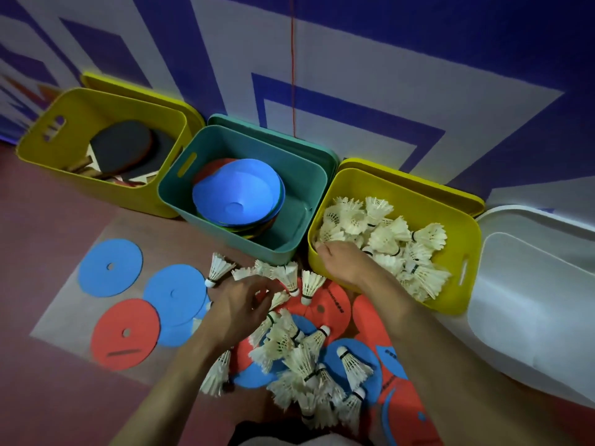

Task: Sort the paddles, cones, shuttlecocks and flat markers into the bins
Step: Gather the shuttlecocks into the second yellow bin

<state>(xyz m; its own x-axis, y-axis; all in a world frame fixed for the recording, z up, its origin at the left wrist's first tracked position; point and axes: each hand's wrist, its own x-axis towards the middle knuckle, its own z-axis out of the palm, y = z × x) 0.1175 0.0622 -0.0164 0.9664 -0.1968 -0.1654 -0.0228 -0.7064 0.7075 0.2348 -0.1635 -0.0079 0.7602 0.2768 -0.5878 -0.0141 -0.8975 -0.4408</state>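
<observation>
Head view: left hand (240, 300), at 6 o'clock of the teal bin (199, 201), curls its fingers among loose shuttlecocks (299, 358) heaped on flat markers (175, 292) on the floor, apparently pinching one. Right hand (338, 260) reaches over the near rim of the yellow shuttlecock bin (463, 284) at 3 o'clock; its fingers are hidden, grasp undeterminable. Cones (236, 194) fill the teal bin; paddles (124, 149) lie in the yellow bin (38, 146) at 10 o'clock.
</observation>
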